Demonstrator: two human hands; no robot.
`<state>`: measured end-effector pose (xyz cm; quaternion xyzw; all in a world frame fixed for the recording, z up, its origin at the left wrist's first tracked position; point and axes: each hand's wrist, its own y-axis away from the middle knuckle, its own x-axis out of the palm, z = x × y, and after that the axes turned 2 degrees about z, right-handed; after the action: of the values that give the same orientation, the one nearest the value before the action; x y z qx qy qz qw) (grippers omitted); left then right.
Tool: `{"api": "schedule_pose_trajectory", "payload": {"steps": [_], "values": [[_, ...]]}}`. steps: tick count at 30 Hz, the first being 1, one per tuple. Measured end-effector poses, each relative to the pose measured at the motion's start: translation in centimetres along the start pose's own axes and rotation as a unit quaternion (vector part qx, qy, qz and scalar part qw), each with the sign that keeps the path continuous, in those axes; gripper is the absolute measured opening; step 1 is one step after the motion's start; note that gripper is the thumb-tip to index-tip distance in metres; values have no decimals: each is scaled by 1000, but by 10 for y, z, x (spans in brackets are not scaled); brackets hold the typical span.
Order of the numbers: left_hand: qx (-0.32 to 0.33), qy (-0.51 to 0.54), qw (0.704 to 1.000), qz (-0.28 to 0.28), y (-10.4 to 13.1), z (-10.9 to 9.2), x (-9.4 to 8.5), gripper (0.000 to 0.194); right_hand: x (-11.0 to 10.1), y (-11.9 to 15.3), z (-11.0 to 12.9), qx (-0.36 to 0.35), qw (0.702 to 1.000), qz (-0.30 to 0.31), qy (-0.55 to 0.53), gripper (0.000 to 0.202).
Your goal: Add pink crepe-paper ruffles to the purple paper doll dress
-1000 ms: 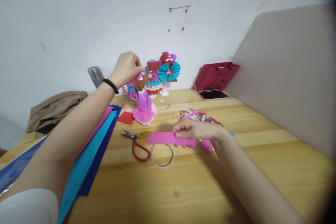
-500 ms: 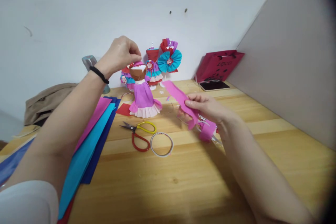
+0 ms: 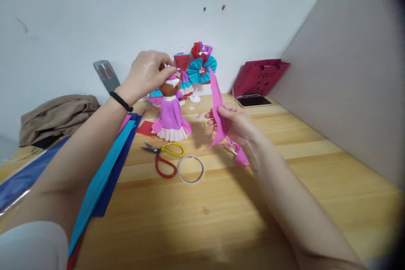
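Note:
My left hand (image 3: pixel 150 69), with a black band on its wrist, is closed at the top of a small dress form (image 3: pixel 172 112). The form stands upright in a purple crepe paper skirt with a pale ruffled hem, a brown top and a bit of pink at the neck. My fingers hide part of its neck. In my right hand (image 3: pixel 236 122), a pink crepe paper strip (image 3: pixel 217 97) is pinched between thumb and fingers, pointing upward. Below that hand lie pink paper scraps (image 3: pixel 242 157). Scissors (image 3: pixel 163 152) and a roll of tape (image 3: pixel 190 169) lie in front of the form.
Behind stand more dressed forms, one with a turquoise paper rosette (image 3: pixel 202 70). Coloured paper sheets (image 3: pixel 104 177) lie under my left arm, near brown cloth (image 3: pixel 58 118) and a bottle (image 3: pixel 106 76). A red bag (image 3: pixel 259 78) and a phone (image 3: pixel 254 101) sit at the back right.
The pink strip has turned from slanting to nearly upright as my right hand moved slightly left and rotated. My left hand stays at the form's top, a little lower. The view has shifted slightly.

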<state>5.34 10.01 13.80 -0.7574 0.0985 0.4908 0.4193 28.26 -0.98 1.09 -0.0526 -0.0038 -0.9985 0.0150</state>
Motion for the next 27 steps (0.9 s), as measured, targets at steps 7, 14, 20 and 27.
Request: {"api": "schedule_pose_trajectory", "payload": {"steps": [7, 14, 20, 27], "values": [[-21, 39, 998, -33, 4, -1, 7, 25, 9, 2, 0, 33, 998, -45, -38, 22], [9, 21, 999, -33, -3, -2, 5, 22, 3, 2, 3, 10, 998, -47, -27, 21], [12, 177, 983, -47, -24, 17, 16, 16, 5, 3, 6, 5, 997, -67, -46, 14], [-8, 245, 969, -44, -25, 21, 22, 15, 4, 1, 1, -22, 995, -84, -47, 13]]}}
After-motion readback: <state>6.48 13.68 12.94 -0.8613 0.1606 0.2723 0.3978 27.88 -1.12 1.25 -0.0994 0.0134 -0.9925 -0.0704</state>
